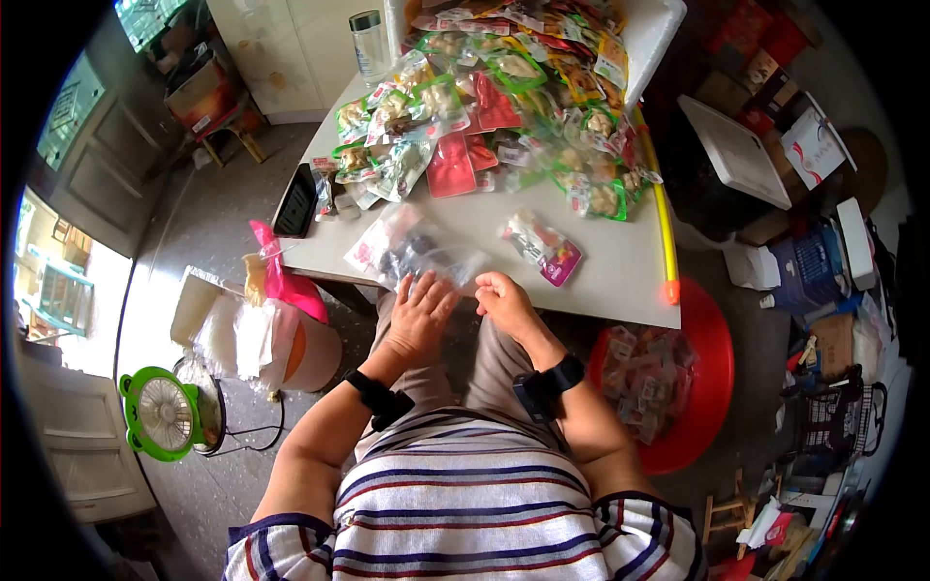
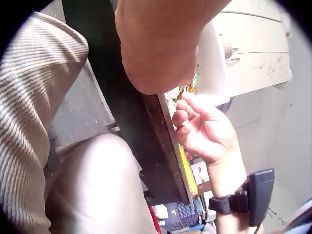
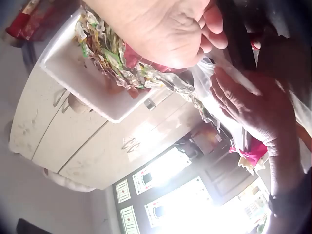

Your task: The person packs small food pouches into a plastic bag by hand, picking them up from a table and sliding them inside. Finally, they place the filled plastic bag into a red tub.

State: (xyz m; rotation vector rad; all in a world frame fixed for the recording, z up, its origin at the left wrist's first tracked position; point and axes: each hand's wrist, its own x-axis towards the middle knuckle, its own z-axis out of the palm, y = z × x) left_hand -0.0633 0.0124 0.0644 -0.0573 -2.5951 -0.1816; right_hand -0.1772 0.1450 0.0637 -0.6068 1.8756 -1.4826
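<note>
A clear plastic bag point(image 1: 417, 252) with dark contents lies at the table's near edge. My left hand point(image 1: 421, 315) touches its near side, palm down with fingers straight; the right wrist view also shows this flat left hand point(image 3: 248, 105) against the clear plastic point(image 3: 207, 78). Just right of the bag is my right hand point(image 1: 509, 305), its fingers curled. In the left wrist view the right hand point(image 2: 204, 129) shows its palm and bent fingers, with nothing visible in them. A white and purple packet point(image 1: 542, 248) lies on the table beyond the right hand.
Many sealed food packets point(image 1: 450, 165) cover the far half of the table point(image 1: 620, 281), before a white foam box point(image 1: 659, 48). A yellow stick point(image 1: 665, 232) runs along the right edge. Beside the table are a red basin point(image 1: 712, 378) with packets and a bin point(image 1: 315, 353).
</note>
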